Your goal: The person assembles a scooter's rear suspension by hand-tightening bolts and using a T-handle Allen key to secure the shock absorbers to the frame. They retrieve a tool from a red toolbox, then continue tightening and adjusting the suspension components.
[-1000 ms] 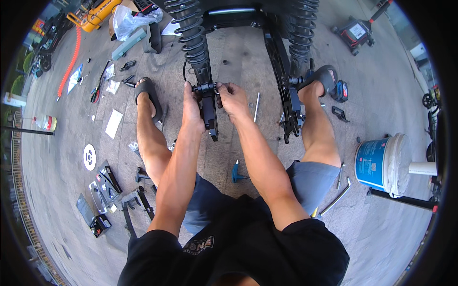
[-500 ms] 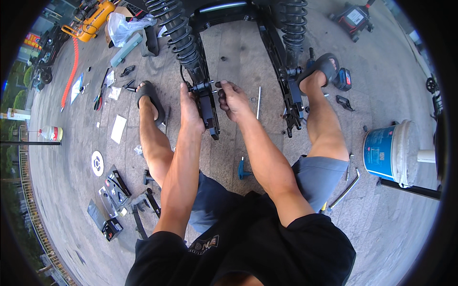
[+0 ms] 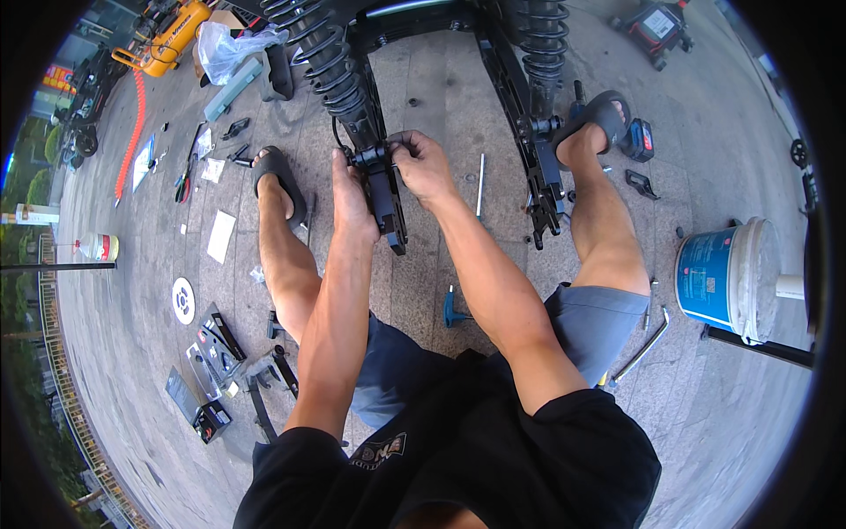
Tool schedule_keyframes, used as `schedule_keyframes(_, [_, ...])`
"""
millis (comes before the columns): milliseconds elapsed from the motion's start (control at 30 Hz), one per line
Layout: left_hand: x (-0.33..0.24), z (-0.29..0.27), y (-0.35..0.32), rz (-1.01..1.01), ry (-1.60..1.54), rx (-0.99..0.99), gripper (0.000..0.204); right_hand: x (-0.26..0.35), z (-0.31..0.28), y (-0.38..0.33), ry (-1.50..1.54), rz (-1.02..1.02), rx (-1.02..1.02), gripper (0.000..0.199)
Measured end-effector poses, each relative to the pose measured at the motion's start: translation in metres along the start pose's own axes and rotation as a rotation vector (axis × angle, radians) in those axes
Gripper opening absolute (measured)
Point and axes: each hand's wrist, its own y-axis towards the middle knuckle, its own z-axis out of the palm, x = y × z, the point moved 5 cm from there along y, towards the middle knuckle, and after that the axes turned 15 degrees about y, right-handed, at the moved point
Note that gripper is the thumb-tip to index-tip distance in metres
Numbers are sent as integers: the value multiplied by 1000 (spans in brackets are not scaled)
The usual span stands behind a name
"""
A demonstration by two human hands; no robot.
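Steadying black bracket (image 3: 386,204) with left hand (image 3: 354,208), grip hidden; right hand (image 3: 425,171) curled at lower joint (image 3: 370,157) of coil shock absorber (image 3: 331,75), hold unclear. Best: joint square, light finger pressure.

Air compressor (image 3: 172,40) stands rear left, plastic bag (image 3: 225,53) at its right. Floor jack (image 3: 656,26) sits rear right, behind bucket (image 3: 709,278). Shock absorbers (image 3: 328,78) stand between.
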Motion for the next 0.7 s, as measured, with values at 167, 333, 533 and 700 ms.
schedule_keyframes(167, [-1,1,-1,20,7,9,60,-4,0,2,-101,9,-12,19])
schedule_keyframes(333, [0,0,0,16,13,8,61,-4,-1,0,-18,52,-26,22])
schedule_keyframes(533, [-1,0,0,18,8,23,61,1,-1,-1,-51,1,-21,24])
schedule_keyframes(700, [0,0,0,2,-1,-17,60,-3,0,4,-34,-39,12,22])
